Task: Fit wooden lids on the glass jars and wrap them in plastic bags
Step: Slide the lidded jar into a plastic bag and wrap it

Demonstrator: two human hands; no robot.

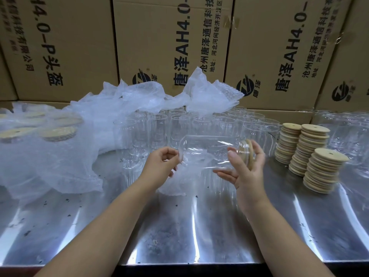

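Observation:
A clear glass jar [209, 150] lies on its side in the air above the metal table, with a wooden lid [247, 151] fitted on its right end. My right hand [247, 168] holds the lidded end, thumb in front of the glass and fingers behind the lid. My left hand [162, 162] pinches the edge of a thin plastic bag [179, 182] at the jar's base; the bag hangs down below the jar.
Several open glass jars [179, 126] stand in rows behind. Three stacks of wooden lids [307, 150] sit at the right. Bubble wrap [60, 156] and bagged, lidded jars [58, 132] lie at the left. Cardboard boxes [169, 47] wall the back. More wrapped jars [347, 132] are far right.

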